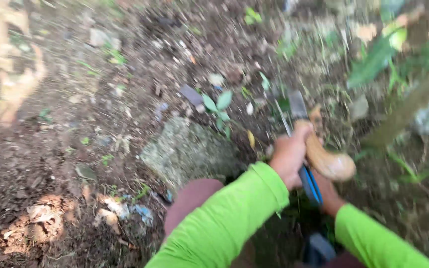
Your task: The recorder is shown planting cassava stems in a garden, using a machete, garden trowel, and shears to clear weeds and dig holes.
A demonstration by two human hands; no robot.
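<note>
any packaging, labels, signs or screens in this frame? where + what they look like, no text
No signs, screens or readable labels.
Plastic scrap: lower left on the soil, crumpled, blue and white; blurred.
Flat grey piece: upper centre by the small seedling; possibly litter, too blurred to tell.

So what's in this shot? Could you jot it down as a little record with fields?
Place: outdoors, bare soil with dry leaves and small green plants
Left hand: closed around a tool handle
Right hand: lower down, mostly hidden, at the blue handle
Tool: flat metal blade pointing away, with a curved wooden handle
Sleeves: bright green
Nearby: grey stone left of the hands, slanted stem at right
Sharpness: blurred, fine detail unclear
</note>
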